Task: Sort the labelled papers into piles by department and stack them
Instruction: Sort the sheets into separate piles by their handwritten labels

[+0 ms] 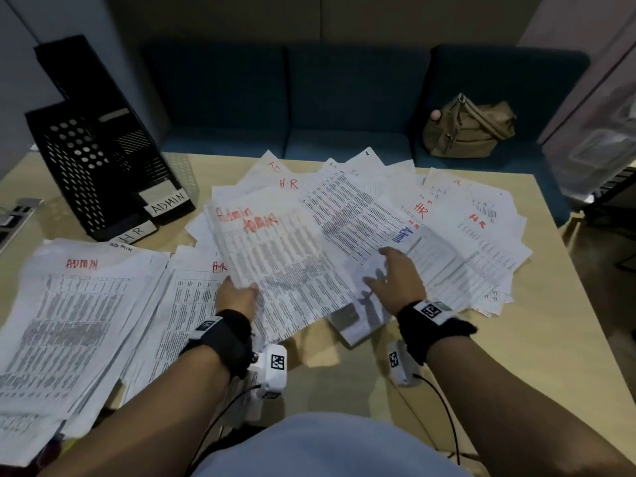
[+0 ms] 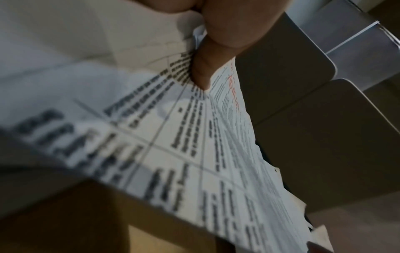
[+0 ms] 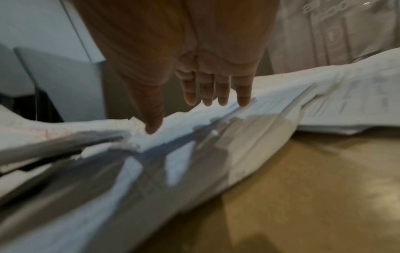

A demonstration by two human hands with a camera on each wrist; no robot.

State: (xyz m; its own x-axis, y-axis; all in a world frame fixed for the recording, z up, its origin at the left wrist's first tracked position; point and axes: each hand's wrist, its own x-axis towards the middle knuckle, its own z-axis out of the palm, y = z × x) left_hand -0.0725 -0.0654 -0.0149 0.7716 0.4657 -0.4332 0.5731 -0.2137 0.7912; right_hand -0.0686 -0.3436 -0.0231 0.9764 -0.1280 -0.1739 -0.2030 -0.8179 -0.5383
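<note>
My left hand (image 1: 239,292) pinches the lower left edge of a sheet marked "Admin" in red (image 1: 275,256), lifted off the table; in the left wrist view the thumb (image 2: 203,68) lies on top of that Admin sheet (image 2: 194,154). My right hand (image 1: 395,273) is open, fingers spread flat on the fanned unsorted papers (image 1: 447,235); in the right wrist view the fingertips (image 3: 243,101) touch these papers (image 3: 194,137). An ADMIN pile (image 1: 69,321) lies at the left, with an HR pile (image 1: 186,304) beside it.
Two black perforated file holders (image 1: 89,160) labelled ADMIN and HR stand at the back left of the beige table (image 1: 516,356). A blue sofa (image 1: 309,98) with a brown bag (image 1: 468,129) sits behind the table. Cables run near my body.
</note>
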